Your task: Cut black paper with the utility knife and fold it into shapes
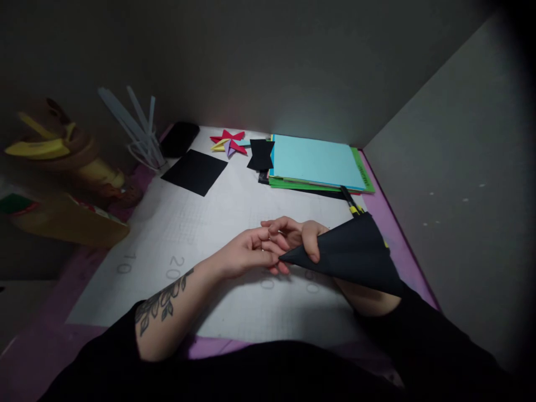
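A black paper cone (355, 254) lies sideways over the white sheet, its point to the left and its wide end to the right. My right hand (307, 237) grips it near the narrow end, the thumb pressed on top and the other fingers behind. At the very tip, my left hand (255, 251) pinches the paper between thumb and fingers. The wide end of the cone covers part of my right forearm. Beyond it, a black and yellow tool (352, 204) is partly hidden by the cone.
At the back stands a stack of coloured paper (316, 162) with a black notched paper piece (262, 154) at its left edge. Folded paper shapes (229, 143), a black paper square (195, 172), a phone (181, 139) and a cup of white sticks (146, 151) are further left.
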Demonstrator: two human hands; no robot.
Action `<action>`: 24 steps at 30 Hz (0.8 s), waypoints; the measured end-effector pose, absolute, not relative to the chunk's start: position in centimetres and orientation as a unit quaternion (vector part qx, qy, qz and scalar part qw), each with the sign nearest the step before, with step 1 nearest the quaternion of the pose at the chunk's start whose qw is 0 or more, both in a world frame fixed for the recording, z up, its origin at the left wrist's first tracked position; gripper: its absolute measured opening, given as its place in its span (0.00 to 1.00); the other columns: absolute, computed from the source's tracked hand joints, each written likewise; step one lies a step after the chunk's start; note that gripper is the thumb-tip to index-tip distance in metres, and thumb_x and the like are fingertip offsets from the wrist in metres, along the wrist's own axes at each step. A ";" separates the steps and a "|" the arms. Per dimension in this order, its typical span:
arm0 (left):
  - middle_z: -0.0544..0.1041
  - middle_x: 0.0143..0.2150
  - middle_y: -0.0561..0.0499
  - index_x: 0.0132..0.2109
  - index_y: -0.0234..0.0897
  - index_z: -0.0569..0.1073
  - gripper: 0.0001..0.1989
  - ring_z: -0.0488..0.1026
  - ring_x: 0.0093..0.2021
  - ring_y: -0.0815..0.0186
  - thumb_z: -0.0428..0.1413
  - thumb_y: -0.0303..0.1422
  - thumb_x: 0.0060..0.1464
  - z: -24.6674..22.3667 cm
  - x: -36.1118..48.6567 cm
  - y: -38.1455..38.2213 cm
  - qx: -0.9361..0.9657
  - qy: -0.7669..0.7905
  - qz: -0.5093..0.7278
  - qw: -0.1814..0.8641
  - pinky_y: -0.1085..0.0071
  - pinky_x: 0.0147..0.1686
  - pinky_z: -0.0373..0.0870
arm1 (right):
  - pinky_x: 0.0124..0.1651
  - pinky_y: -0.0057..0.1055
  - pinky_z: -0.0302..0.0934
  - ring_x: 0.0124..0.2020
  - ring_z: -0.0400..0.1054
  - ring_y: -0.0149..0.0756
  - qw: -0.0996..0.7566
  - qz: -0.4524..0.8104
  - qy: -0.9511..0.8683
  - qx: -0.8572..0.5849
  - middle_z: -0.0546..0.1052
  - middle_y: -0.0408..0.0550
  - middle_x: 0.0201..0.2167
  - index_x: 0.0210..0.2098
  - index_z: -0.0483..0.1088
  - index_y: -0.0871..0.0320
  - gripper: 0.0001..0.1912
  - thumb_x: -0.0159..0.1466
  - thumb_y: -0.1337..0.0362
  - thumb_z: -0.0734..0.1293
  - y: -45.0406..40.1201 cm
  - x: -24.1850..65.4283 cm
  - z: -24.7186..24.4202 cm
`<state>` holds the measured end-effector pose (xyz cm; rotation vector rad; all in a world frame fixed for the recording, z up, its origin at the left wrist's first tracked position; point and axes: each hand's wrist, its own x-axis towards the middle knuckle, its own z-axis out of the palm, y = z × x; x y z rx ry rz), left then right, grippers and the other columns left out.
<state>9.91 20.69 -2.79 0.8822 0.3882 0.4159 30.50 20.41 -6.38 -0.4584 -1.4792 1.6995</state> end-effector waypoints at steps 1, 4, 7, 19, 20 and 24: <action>0.79 0.31 0.47 0.40 0.34 0.74 0.09 0.78 0.33 0.67 0.62 0.27 0.49 -2.7 9.8 20.6 0.445 0.184 0.212 0.850 0.74 0.33 0.73 | 0.60 0.48 0.55 0.63 0.54 0.53 0.413 0.688 -0.577 -0.152 0.69 0.43 0.54 0.09 0.62 0.54 0.28 0.49 0.40 0.70 20.4 30.4 -6.4; 0.79 0.33 0.49 0.39 0.36 0.75 0.11 0.77 0.34 0.68 0.64 0.24 0.46 -2.6 9.9 20.2 0.488 0.196 0.258 0.810 0.72 0.35 0.72 | 0.59 0.48 0.57 0.62 0.55 0.51 0.417 0.727 -0.538 -0.087 0.66 0.41 0.57 0.12 0.64 0.54 0.24 0.51 0.46 0.72 20.5 30.2 -6.2; 0.79 0.31 0.51 0.37 0.37 0.78 0.11 0.75 0.30 0.69 0.65 0.26 0.44 -2.8 10.1 19.9 0.512 0.226 0.281 0.779 0.73 0.31 0.71 | 0.56 0.48 0.60 0.58 0.60 0.50 0.422 0.733 -0.525 -0.095 0.65 0.41 0.58 0.12 0.64 0.54 0.24 0.51 0.47 0.73 20.4 30.1 -5.9; 0.80 0.34 0.48 0.41 0.36 0.78 0.13 0.73 0.28 0.70 0.65 0.33 0.45 -3.7 10.2 21.2 0.442 0.335 0.365 0.748 0.69 0.34 0.71 | 0.60 0.42 0.56 0.60 0.59 0.46 0.462 0.644 -0.562 -0.236 0.63 0.46 0.60 0.26 0.78 0.53 0.05 0.57 0.60 0.73 19.0 28.7 -3.5; 0.79 0.32 0.49 0.41 0.36 0.78 0.13 0.73 0.28 0.70 0.65 0.33 0.46 -3.6 10.1 21.5 0.442 0.350 0.367 0.740 0.69 0.33 0.70 | 0.60 0.41 0.56 0.61 0.58 0.45 0.467 0.637 -0.557 -0.256 0.64 0.46 0.60 0.30 0.78 0.52 0.05 0.59 0.59 0.71 19.1 28.6 -3.6; 0.77 0.28 0.50 0.43 0.34 0.78 0.14 0.72 0.28 0.69 0.64 0.32 0.46 -2.8 9.5 22.2 0.489 0.395 0.375 0.682 0.69 0.33 0.68 | 0.41 0.34 0.64 0.42 0.69 0.36 0.455 0.667 -0.486 -0.334 0.73 0.48 0.43 0.47 0.71 0.51 0.16 0.63 0.52 0.66 19.2 28.3 -4.2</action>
